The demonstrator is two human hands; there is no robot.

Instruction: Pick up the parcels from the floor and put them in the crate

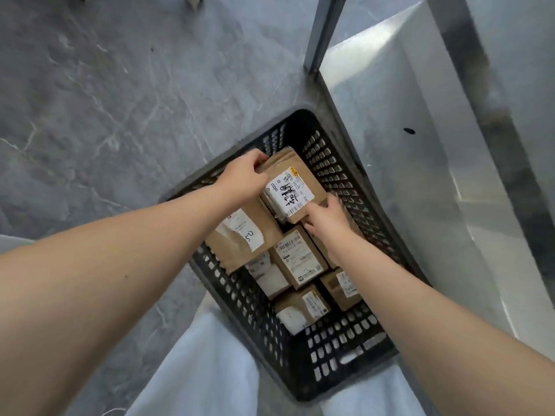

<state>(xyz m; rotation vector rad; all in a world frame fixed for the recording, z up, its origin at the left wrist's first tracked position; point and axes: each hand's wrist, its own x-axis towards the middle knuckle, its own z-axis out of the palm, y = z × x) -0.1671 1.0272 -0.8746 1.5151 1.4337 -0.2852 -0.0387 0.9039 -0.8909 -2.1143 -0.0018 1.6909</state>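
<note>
A black perforated plastic crate [336, 358] stands on the grey floor below me. Inside it lie several brown cardboard parcels with white labels. At the far end of the crate is a brown parcel [292, 178] with a large handwritten label, held over the others. My left hand [244, 174] grips its far left corner. My right hand [326, 217] grips its near right edge. Below it lie a bigger brown parcel [240, 238] on the left and a smaller labelled box [300, 258] in the middle.
The grey marbled floor [105, 115] spreads to the left and back. A metal shelf or cabinet [420, 175] with a dark upright post [322, 34] stands tight against the crate's right side. My light trousers [207, 370] are at the crate's near edge.
</note>
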